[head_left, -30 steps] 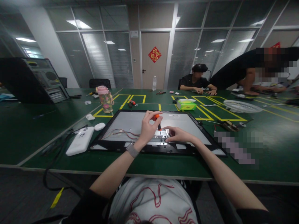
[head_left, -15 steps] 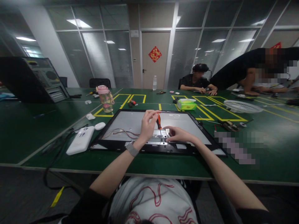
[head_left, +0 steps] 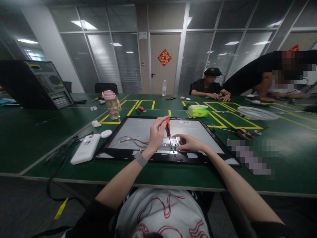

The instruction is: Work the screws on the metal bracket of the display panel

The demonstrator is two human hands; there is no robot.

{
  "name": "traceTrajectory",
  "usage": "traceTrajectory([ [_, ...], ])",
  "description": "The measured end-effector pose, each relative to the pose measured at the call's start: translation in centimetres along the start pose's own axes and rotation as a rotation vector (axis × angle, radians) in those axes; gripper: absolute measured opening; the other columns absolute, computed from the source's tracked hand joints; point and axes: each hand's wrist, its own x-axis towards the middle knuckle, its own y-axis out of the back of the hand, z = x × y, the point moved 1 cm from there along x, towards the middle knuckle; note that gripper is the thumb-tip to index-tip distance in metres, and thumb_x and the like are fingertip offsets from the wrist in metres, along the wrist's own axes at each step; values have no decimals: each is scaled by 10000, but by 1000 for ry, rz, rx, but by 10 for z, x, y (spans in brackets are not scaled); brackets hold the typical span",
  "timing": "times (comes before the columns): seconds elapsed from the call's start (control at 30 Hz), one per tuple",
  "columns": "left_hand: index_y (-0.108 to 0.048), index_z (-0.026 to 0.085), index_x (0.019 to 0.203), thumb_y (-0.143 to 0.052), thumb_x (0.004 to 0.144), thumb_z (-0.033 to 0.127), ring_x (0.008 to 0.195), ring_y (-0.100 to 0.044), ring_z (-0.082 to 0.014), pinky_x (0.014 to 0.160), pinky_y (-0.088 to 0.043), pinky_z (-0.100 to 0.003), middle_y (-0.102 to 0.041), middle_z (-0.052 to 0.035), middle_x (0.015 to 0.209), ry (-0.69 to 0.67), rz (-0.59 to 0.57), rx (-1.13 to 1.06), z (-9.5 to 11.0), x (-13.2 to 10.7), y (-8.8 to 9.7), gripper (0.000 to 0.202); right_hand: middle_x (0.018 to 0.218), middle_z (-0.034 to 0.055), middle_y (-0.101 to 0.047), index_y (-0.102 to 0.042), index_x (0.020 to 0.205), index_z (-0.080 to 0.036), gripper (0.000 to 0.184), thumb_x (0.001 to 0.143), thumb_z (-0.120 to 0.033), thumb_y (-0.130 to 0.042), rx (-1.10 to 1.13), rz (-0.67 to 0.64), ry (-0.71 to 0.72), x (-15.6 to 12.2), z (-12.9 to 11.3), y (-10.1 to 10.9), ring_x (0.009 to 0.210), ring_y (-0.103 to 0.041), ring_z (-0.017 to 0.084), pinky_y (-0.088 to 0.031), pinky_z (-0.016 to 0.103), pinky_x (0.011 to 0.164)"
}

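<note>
Screwdriver [head_left: 168, 128], short with an orange-and-black handle, is standing nearly upright on the metal bracket [head_left: 166, 145] of the panel [head_left: 138, 127] lying on the table [head_left: 74, 172], the left hand [head_left: 156, 135] pinching its handle in the fingertips, while the right hand [head_left: 189, 142] is resting half-curled beside its tip, grip unclear.

Dim, flat indoor light from ceiling light panels [head_left: 84, 25] far beyond the monitor panel [head_left: 138, 129], up and left of it; mirrored as pale streaks in the glass wall [head_left: 223, 49] behind it. Dull sheen on the monitor panel itself, no hard glare. Faint soft shadows just under the left hand [head_left: 156, 134] and screwdriver [head_left: 168, 128] at its middle. Sharp enough there, murky and grainy below it. Heavy wide-angle bending left and right of it, with curved table [head_left: 37, 145] edges. Pixelated patches [head_left: 250, 155] right of it.
</note>
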Motion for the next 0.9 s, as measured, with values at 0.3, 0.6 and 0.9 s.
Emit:
traceTrajectory([
  [0.3,-689,211,1051,-463,910,239,1026,-559,-159,896,-443,-274,-596,-64,1037,7,36,19,-2,0,0,268,637,-57,-470,-521,1268,-152,732,663,-503,-738,6,0,0,-1,-3,0,607,-465,121,-334,234,553],
  [0.6,-698,198,976,-605,839,256,878,-571,-145,791,-473,-251,-570,-49,915,-19,53,66,2,-1,-2,176,650,-55,-472,-518,1272,-156,735,664,-503,-740,0,0,5,0,0,-1,615,-468,124,-347,241,571],
  [0.9,-666,199,1058,-496,913,246,902,-590,-149,832,-462,-277,-631,-58,976,-48,41,61,5,-4,-2,228,631,-62,-452,-517,1272,-157,731,668,-506,-737,-7,0,3,-1,-1,0,604,-457,120,-336,237,562],
])
